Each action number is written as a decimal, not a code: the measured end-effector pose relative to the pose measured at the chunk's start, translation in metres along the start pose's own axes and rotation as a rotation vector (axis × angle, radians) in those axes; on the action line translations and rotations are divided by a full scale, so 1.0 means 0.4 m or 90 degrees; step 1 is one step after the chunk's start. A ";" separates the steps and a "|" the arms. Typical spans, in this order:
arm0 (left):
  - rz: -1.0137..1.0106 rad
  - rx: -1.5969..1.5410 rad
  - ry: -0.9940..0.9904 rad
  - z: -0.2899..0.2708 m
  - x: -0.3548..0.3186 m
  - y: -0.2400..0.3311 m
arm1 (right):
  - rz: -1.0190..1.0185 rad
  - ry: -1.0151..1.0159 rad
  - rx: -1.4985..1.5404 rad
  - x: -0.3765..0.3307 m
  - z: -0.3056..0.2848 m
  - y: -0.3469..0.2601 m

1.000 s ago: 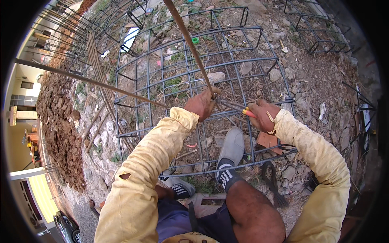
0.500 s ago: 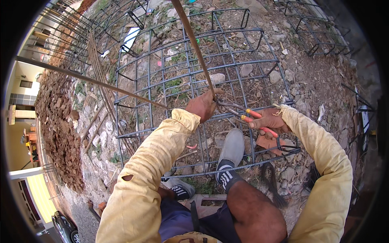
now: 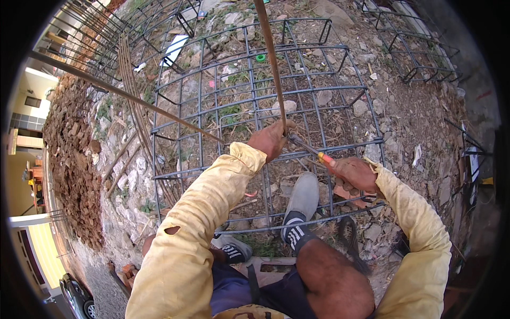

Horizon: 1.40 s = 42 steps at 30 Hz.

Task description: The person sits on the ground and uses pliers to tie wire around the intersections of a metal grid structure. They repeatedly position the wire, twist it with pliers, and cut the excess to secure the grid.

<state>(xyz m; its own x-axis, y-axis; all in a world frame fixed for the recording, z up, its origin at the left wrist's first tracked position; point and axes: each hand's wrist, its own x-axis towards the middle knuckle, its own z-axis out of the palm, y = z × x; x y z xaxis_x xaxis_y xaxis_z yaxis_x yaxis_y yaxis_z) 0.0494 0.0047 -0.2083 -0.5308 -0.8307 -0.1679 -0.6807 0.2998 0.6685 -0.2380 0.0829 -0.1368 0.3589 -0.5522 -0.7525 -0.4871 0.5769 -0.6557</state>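
Note:
My left hand (image 3: 268, 141) is closed at the lower end of a rusty steel rod (image 3: 273, 64) that rises away from me. Its fingertips are partly hidden behind the rod. In my right hand (image 3: 355, 174) is a pair of pincers (image 3: 325, 158) with red-orange handles, squeezed together in my fist. Their jaws reach the spot just beside my left fingers, against the rebar cage (image 3: 255, 98). Whether the jaws grip a tie wire there is too small to tell. The cage, a grid of dark bars with bent stirrups, lies in front of me.
A second long rod (image 3: 127, 95) slants in from the left to the cage. Thin bars (image 3: 133, 90) lie beyond it on rubble. More cages stand at the far left and far right (image 3: 419, 53). My shoe (image 3: 304, 194) is among the near bars. A soil heap (image 3: 71, 159) lies left.
The pincers' handles, spread apart before, are now squeezed together in my right hand, and that hand has turned. My left hand stays at the same joint. The whole view has shifted slightly.

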 end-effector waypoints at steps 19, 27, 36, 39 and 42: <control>0.041 -0.025 0.033 0.006 0.016 0.002 | 0.004 0.013 -0.132 -0.016 -0.023 -0.065; 0.022 -0.017 0.024 0.003 0.005 -0.015 | -0.053 0.196 -0.447 -0.059 0.040 -0.031; 0.062 -0.017 0.050 0.005 0.000 -0.019 | 0.036 0.023 -0.184 -0.016 -0.037 -0.047; 0.032 0.003 0.035 -0.002 -0.001 -0.016 | -0.240 0.212 -0.471 -0.008 -0.009 -0.002; 0.037 0.005 0.045 -0.003 -0.006 -0.020 | -0.112 0.163 -0.517 -0.009 0.021 -0.049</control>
<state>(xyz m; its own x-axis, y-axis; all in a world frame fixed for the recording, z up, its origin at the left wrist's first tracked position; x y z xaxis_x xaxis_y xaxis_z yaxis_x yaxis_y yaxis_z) 0.0565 0.0039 -0.2124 -0.5326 -0.8428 -0.0775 -0.6536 0.3514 0.6703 -0.2232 0.0789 -0.1217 0.3394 -0.7678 -0.5434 -0.8939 -0.0834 -0.4404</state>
